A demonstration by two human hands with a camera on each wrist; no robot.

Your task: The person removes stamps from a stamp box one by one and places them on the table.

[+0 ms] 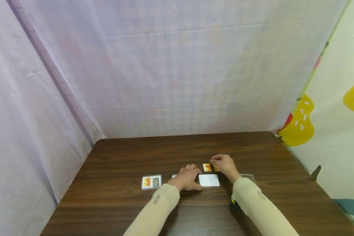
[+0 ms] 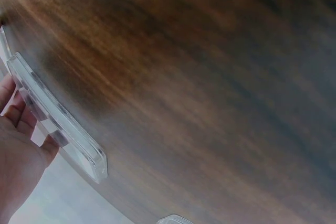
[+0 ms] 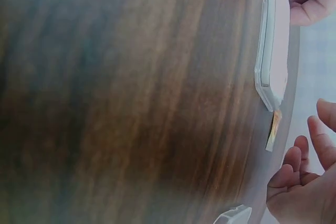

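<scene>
My left hand arches over a clear card case, gripping it at its edges; the hand hides most of this case in the head view. Close to its right lies a second case with a plain white face. Beyond that case, two small orange-and-yellow cards lie side by side. Over the right-hand card hovers my right hand, its fingers loosely bent and pointing left. In the right wrist view no card shows between those fingers, and thumb and forefinger stand apart.
At the left lies another clear case holding two picture cards. A transparent container is partly covered by the right forearm, and a yellow-and-black thing peeks from under the sleeve. The brown table meets hanging cloth at its back.
</scene>
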